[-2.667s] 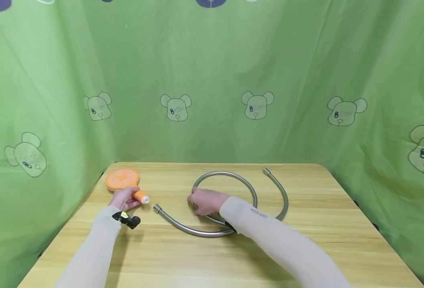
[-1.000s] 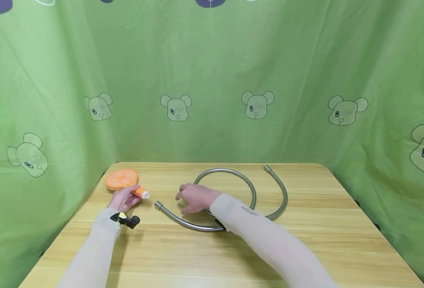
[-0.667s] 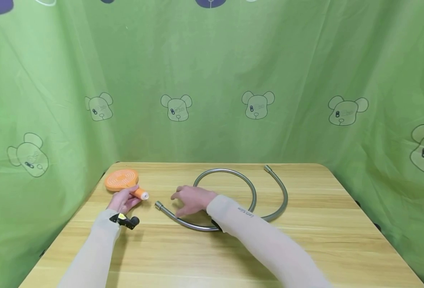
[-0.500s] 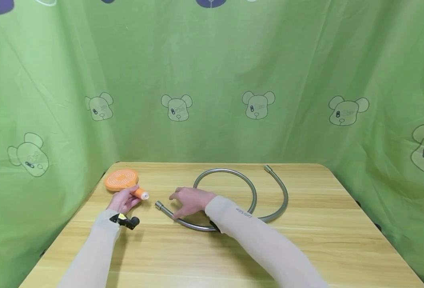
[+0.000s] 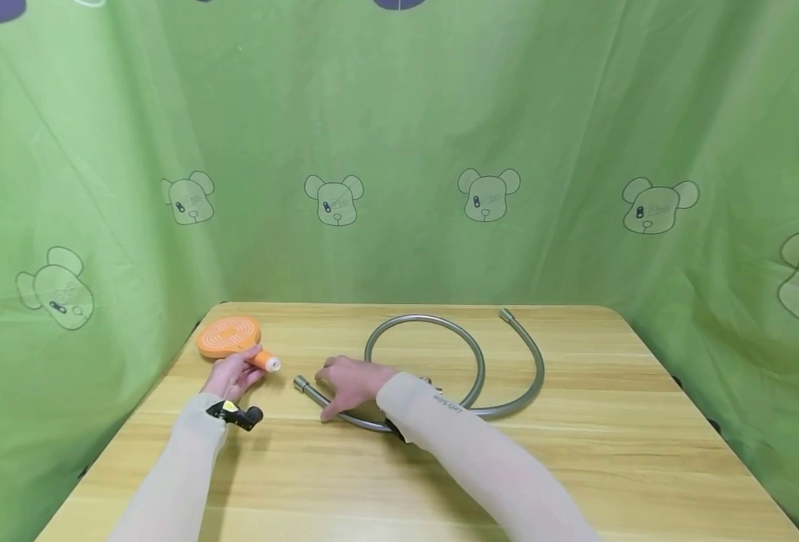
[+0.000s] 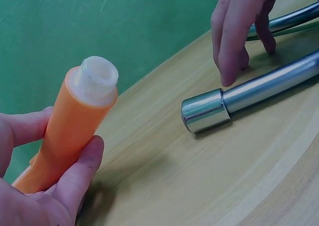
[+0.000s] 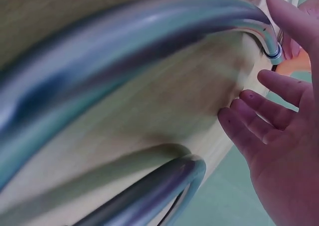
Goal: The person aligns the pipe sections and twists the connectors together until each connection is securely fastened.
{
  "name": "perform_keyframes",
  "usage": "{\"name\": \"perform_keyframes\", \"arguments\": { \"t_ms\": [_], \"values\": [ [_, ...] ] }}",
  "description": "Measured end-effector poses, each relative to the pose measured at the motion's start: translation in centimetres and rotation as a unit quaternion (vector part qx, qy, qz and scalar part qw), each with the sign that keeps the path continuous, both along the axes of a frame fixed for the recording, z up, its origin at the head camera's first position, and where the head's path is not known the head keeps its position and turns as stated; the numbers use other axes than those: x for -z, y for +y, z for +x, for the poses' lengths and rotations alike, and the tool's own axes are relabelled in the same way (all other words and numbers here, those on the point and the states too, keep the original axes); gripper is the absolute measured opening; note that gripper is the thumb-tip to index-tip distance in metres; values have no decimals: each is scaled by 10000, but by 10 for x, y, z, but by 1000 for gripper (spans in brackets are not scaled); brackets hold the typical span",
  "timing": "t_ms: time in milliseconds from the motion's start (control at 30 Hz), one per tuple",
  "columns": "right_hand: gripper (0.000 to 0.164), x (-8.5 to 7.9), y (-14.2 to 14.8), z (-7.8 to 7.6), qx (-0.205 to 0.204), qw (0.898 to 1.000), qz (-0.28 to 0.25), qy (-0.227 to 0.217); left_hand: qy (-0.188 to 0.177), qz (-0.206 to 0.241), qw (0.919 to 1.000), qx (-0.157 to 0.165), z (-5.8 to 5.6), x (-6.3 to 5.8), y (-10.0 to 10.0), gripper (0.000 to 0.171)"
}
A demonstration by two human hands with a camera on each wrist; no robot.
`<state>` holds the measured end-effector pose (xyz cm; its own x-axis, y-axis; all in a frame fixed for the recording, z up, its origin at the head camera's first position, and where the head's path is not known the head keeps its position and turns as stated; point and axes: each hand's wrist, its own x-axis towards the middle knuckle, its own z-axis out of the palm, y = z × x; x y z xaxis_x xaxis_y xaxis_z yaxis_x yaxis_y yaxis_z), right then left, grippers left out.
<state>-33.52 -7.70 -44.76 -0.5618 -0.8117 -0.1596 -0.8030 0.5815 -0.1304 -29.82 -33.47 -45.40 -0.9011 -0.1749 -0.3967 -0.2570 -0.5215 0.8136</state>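
My left hand [image 5: 231, 375] grips the orange handle of a shower head [image 5: 228, 336] at the table's left. In the left wrist view the handle's white threaded end [image 6: 98, 76] points up and away, with thumb and fingers on either side of it. A grey metal shower hose [image 5: 433, 319] lies in a loop at the middle. Its near end carries a metal connector [image 6: 205, 110], a short way right of the shower head's handle. Over that end my right hand [image 5: 353, 382] hovers with fingers spread, thumb and fingers to either side of the hose, holding nothing.
The hose's other end [image 5: 506, 315] lies toward the back right of the wooden table [image 5: 616, 452]. Green curtains [image 5: 399, 113] with bear prints stand behind the table and along both sides. A black wrist camera [image 5: 238, 414] sits on the left wrist.
My right hand has left the hose loop, its fingers spreading as it moved left toward the near connector. The left hand keeps its grip on the shower head, almost still.
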Motion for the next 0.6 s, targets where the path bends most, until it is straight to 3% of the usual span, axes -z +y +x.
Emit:
{"name": "perform_keyframes", "arguments": {
  "t_ms": [300, 600],
  "values": [
    [74, 4, 1, 5, 21, 9998, -41, -178, 38, -231, 9997, -99, 0, 0, 2, 9],
    [68, 6, 1, 3, -81, 9998, -148, -53, 95, -333, 9993, -126, 0, -5, 5, 9]
  ]
}}
